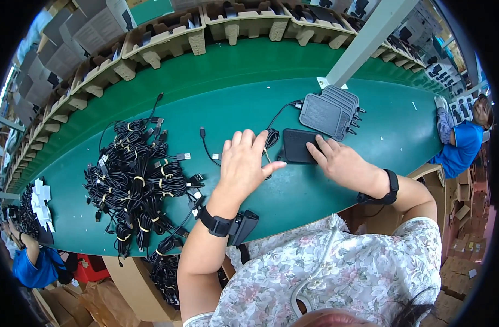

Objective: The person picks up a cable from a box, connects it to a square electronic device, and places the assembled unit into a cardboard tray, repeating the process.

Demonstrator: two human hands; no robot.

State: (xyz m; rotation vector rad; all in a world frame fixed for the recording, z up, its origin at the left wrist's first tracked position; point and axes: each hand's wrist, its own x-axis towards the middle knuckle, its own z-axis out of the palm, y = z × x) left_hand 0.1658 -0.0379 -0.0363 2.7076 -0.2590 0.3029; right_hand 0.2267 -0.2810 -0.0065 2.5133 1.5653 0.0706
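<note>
Centre frame, green table (249,103): left hand (244,163), fingers spread, lies flat over a coiled black cable (271,139). Right hand (342,161), fingers extended, presses a flat black device (298,144). Left of centre: heap of bundled cables (140,180). Upper right of centre: stacked grey devices (331,111).

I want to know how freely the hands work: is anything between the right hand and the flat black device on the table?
Nothing visible: the right hand already rests its fingertips on the flat black device.
</note>
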